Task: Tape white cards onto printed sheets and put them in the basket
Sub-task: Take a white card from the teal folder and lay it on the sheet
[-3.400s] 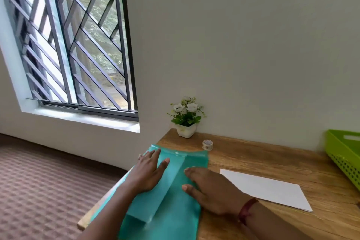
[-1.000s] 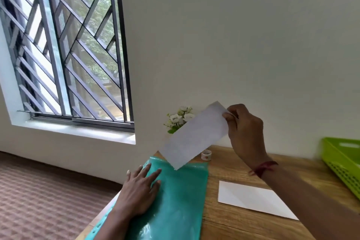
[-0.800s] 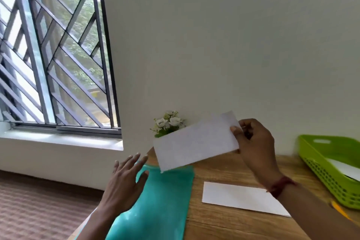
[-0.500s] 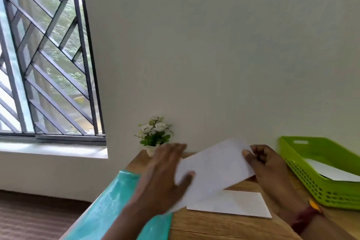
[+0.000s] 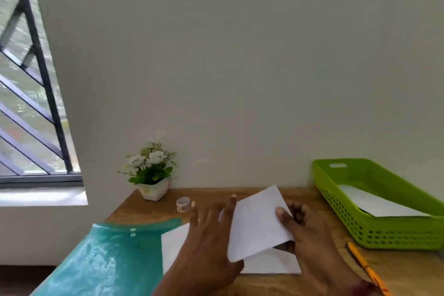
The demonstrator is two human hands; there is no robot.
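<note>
Brought down from up by the wall a second ago, and now held low over the wooden desk (image 5: 319,281): a small white rectangular paper card (image 5: 258,221), tilted, its lower edge hovering just above a second white paper sheet (image 5: 274,265) lying flat on the wood. Pinched at the card's right side between thumb and curled fingers of the right hand (image 5: 305,230). Reaching in from the other side, the left hand (image 5: 209,233), lifted off the glossy teal plastic folder (image 5: 105,262) where it lay pressed flat earlier; fingers spread wide and open, gripping nothing, fingertips at the card's left edge, contact there not clear through the blur. Judged as the placing step: card about to be squared up on the flat sheet, with the free hand coming over to steady it. No print visible on the flat sheet, so its printed side cannot be told. Not yet touched: the small patterned roll of tape (image 5: 183,204), standing near the little white pot of artificial flowers (image 5: 150,173) at the back of the desk. Taping therefore still ahead. Already lying in the lime-green perforated plastic basket (image 5: 389,233) at the right: white paper, suggesting at least one finished piece. Beside the basket, near the desk's front edge, an orange pencil (image 5: 365,269).
</note>
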